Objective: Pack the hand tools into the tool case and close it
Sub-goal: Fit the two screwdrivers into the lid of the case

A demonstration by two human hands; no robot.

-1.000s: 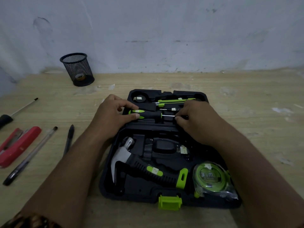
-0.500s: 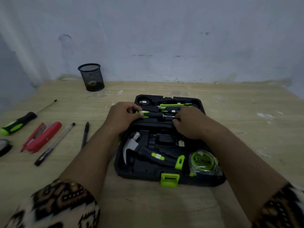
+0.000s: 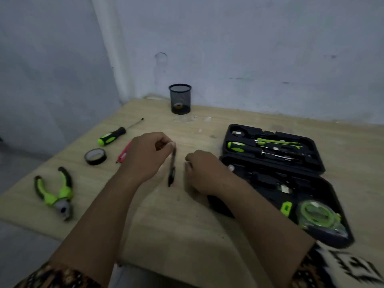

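Beside the tool case (image 3: 313, 154), left hand (image 3: 146, 155) pinches a pen (image 3: 172, 170); right hand (image 3: 205, 174) curled, hold unclear.

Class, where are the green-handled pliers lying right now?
In the head view, the pliers lie by the left edge of the table, nearer the viewer than the black tape roll.

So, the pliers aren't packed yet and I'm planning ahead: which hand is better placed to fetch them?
Left. The pliers lie nearer the left hand, though it must first drop the black pen it pinches. The right hand is by the tool case.
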